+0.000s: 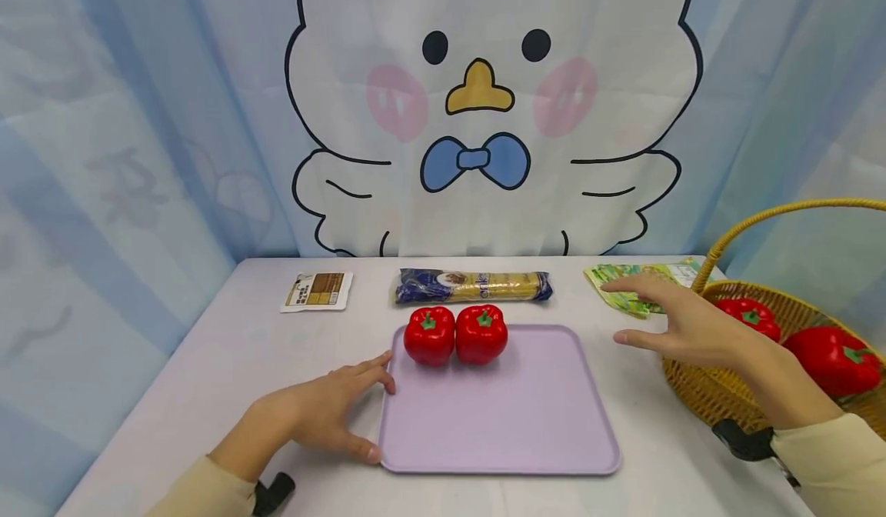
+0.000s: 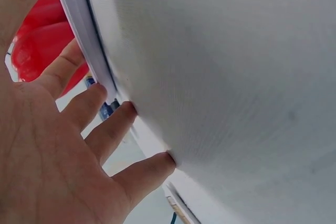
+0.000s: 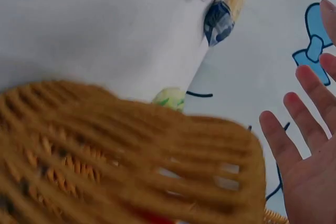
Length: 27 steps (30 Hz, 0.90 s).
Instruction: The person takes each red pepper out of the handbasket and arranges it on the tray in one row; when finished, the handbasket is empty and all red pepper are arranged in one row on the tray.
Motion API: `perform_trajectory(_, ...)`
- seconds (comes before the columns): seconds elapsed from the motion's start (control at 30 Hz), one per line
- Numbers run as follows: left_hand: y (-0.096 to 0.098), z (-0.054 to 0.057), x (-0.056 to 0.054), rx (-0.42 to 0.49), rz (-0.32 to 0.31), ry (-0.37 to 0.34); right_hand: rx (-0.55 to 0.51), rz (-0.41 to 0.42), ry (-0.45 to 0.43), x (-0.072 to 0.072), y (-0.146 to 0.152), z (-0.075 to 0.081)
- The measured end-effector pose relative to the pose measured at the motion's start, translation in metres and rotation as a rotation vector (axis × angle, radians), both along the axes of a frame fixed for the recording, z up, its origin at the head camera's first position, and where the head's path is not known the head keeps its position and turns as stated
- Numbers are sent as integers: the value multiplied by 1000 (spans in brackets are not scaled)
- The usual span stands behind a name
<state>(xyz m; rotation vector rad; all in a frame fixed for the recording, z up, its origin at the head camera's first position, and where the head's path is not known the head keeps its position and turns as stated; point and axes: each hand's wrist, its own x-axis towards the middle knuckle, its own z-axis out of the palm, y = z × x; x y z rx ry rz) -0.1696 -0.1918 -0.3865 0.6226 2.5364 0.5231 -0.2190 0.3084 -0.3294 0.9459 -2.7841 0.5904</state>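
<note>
Tray (image 1: 501, 417) lies flat on table (image 1: 208, 363). Left hand (image 1: 325, 407): fingers spread, slightly bent, fingertips and thumb at tray's left edge. Two peppers (image 1: 429, 338) stand side by side at tray's far edge, left half. Right hand (image 1: 692, 325): raised near basket (image 1: 692, 390), thumb and fingers spread apart. Basket holds red peppers (image 1: 831, 361). Long packet (image 1: 474, 286) lies beyond tray.

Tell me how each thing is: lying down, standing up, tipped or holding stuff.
Tray: flat on the table
Left tray pepper: upright
Right tray pepper: upright
Far basket pepper: partly hidden
Near basket pepper: tilted
Basket: standing, not empty
Long packet: lying flat
Small packet: lying flat
Green packet: lying flat, partly hidden
Curtain: hanging
Left grip: fingers relaxed at the tray's edge
Right grip: fingers extended, holding nothing
</note>
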Motion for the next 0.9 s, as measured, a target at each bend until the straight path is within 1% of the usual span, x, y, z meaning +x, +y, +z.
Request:
perform_trajectory(0.13, 1, 1, 0, -9, 0, 5, 13, -7, 51, 2, 15, 2)
perform_trajectory(0.23, 0, 2, 0, -15, -2, 11, 15, -30, 65, 4, 26, 3)
perform_trajectory(0.47, 0, -1, 0, -5, 5, 10, -39, -80, 63, 9, 47, 7)
perform_trajectory(0.57, 0, -1, 0, -4, 11, 6, -37, -110, 73, 9, 55, 6)
perform_trajectory(0.73, 0, -1, -1, -6, 13, 7, 24, -170, 109, 10, 67, 3)
perform_trajectory(0.9, 0, -2, -2, -2, 7, 8, 45, -168, 151, 8, 76, 3)
